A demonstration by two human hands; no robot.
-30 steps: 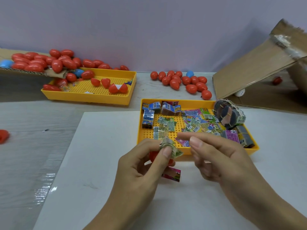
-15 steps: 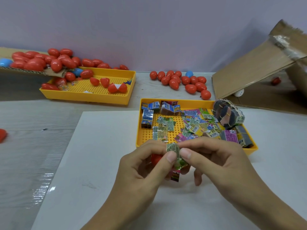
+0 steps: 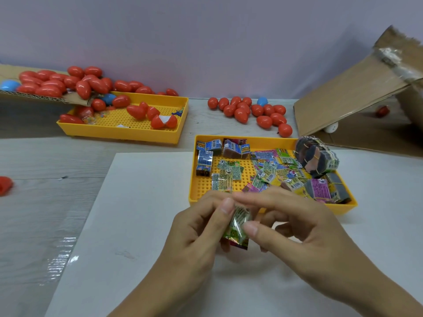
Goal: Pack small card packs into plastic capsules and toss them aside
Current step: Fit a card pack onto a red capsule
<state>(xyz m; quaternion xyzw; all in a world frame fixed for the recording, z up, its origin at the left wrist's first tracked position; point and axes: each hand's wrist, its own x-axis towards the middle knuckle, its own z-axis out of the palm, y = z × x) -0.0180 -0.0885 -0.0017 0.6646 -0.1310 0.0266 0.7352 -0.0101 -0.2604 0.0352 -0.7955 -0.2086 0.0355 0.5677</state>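
Both hands meet over the white board just in front of the near yellow tray (image 3: 193, 197). My left hand (image 3: 199, 227) and my right hand (image 3: 293, 227) pinch one small green card pack (image 3: 239, 221) between thumbs and fingertips. A pink-edged pack (image 3: 240, 244) shows just under the left fingers. The red capsule half seen earlier in the left palm is hidden now. Loose card packs (image 3: 270, 172) fill the near tray.
A second yellow tray (image 3: 123, 131) at the back left holds red capsule halves, under a cardboard flap heaped with red capsules (image 3: 57, 82). Closed red capsules (image 3: 251, 110) lie at the back centre. A cardboard box (image 3: 357, 92) stands at the right. One red piece (image 3: 4, 185) lies far left.
My right hand came in from beside the pack and took hold of it with the left. Both hands sank slightly toward me, and the red capsule half went out of sight.
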